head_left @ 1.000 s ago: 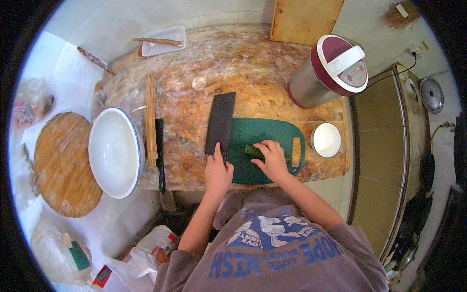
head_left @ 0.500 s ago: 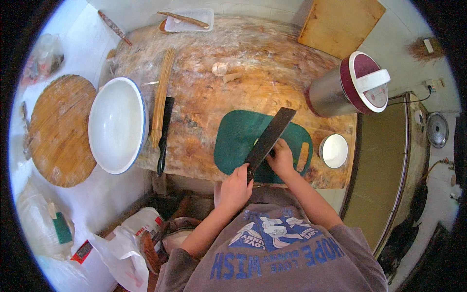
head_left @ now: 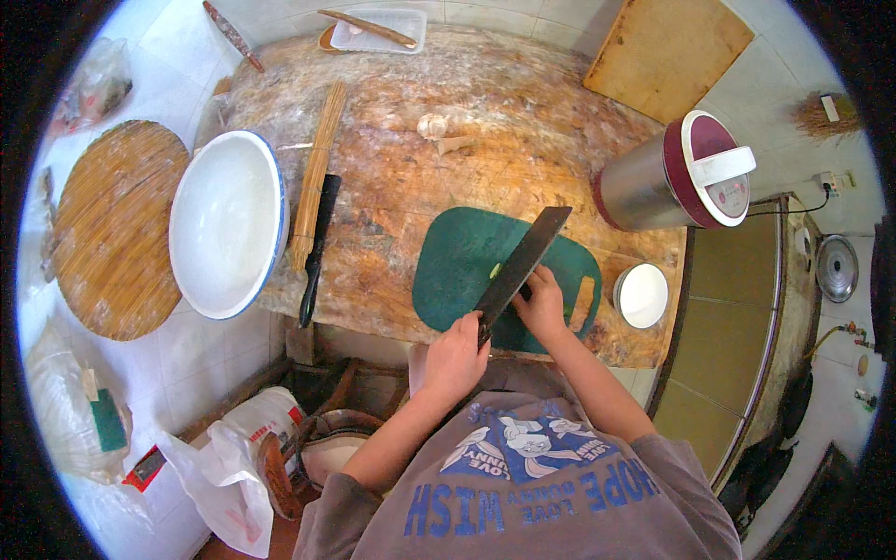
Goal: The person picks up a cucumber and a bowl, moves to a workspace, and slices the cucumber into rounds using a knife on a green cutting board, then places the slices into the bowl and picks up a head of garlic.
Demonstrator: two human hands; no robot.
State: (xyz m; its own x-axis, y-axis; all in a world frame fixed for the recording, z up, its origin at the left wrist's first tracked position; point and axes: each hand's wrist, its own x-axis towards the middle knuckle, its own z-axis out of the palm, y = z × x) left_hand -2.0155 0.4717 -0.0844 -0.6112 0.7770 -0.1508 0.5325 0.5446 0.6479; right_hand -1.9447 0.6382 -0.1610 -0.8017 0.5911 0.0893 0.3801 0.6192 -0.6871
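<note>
Clock centred on the green board (head_left: 453, 266), 12 at top of view. Board lies flat near the table's (head_left: 392, 205) 6 o'clock edge, handle slot at 4 o'clock. Left hand (head_left: 456, 355) at 7 o'clock, fingers closed round the cleaver (head_left: 525, 263) handle. Blade slants over the board, tip toward 1 o'clock; can't tell whether its edge touches. Right hand (head_left: 545, 303) at 4 o'clock over the board, fingers bent, tips tucked in by the blade. Dark bit (head_left: 525, 292) shows at the fingertips, mostly hidden; can't tell how firmly it's held or how far apart the fingers are. Pale green piece (head_left: 495, 272) near board middle, just off the blade's 9 o'clock side.

Around: white bowl (head_left: 643, 296) at 3, just beside the board. Steel jug (head_left: 644, 187) with maroon-white lid at 2, tilted in view. Garlic (head_left: 432, 126) at 11. Sticks (head_left: 320, 173) in a bundle at 10, black knife (head_left: 324, 229) beside them at 9. White basin (head_left: 224, 224) past those, round slab (head_left: 117, 233) farther out. Clear tray (head_left: 406, 30) at 11, top edge of table, brown stick (head_left: 369, 28) across it.
</note>
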